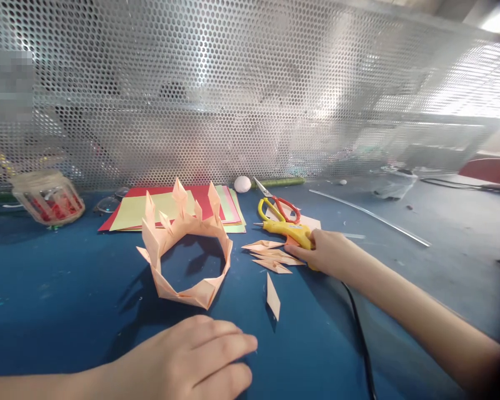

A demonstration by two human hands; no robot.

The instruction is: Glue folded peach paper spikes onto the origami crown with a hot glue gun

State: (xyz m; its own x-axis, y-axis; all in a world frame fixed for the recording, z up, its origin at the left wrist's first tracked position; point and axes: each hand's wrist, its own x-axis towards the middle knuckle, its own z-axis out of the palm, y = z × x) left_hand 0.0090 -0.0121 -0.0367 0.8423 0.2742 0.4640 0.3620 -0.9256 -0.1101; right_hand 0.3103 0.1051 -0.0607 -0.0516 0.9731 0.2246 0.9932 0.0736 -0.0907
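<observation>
Fingers of the right hand (331, 253) closed round the handle of a yellow glue gun (287, 229).
Its nozzle points left, and a black cord (360, 333) trails nearward from the grip; folded paper pieces (270, 258) lie just left of the fingertips. The left hand (191, 355) rests flat and open on the blue table (45, 289), holding nothing; a spiky peach paper crown (187, 250) stands just beyond it, left of the gun.

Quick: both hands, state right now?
Left hand: open, resting on the table, empty.
Right hand: closed on the yellow glue gun.
</observation>
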